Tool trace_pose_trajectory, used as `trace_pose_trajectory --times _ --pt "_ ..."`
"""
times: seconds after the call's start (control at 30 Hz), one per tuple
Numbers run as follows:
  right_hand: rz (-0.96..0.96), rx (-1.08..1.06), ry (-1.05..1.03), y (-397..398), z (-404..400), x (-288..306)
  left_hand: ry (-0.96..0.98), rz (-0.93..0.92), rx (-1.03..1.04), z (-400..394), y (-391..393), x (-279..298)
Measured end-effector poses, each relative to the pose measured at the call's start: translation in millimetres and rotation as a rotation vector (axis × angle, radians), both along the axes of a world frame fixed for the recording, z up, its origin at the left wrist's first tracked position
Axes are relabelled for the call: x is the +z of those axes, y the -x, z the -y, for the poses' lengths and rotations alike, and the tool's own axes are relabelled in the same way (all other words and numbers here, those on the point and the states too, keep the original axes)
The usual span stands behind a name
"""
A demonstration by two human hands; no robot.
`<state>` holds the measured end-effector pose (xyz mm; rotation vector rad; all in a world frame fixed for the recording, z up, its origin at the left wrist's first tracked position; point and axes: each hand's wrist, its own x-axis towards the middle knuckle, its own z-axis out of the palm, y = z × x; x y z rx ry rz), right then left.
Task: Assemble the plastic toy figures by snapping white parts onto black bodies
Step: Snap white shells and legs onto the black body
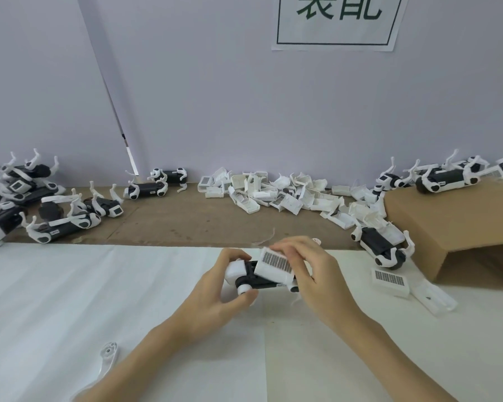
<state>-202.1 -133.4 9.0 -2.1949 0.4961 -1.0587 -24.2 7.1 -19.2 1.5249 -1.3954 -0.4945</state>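
Observation:
A black toy body (256,278) with a white end piece is held above the white table sheet, near its middle. My left hand (219,288) grips its left end, thumb under a round white joint. My right hand (305,271) presses a white cover with a grey grille sticker (275,266) onto the body's top; the cover sits tilted. The right end of the body is hidden by my right fingers.
A heap of loose white covers (282,190) lies along the wall. Toy figures lie in a pile at far left (41,204), on a cardboard box (447,224) at right, and one beside it (385,246). A spare cover (389,281) and a white leg (108,356) rest on the sheet.

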Motion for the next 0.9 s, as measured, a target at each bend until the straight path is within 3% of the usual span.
trace_pose_trajectory --times 0.17,0.27,0.63,0.9 --pt "-0.103 -0.018 0.143 -3.9 -9.0 -6.6 -0.002 -0.019 -0.003 -0.5 0.1 1.0" --pt "-0.072 -0.064 0.088 -7.8 -8.9 -4.3 0.000 -0.012 -0.006 -0.8 0.8 1.6" --pt "0.042 -0.095 0.225 -10.8 -13.7 -4.1 0.009 0.074 -0.032 -1.4 3.5 5.9" --pt "-0.190 -0.095 0.271 -18.6 0.8 23.3 0.026 0.061 -0.023 1.9 0.8 -0.1"
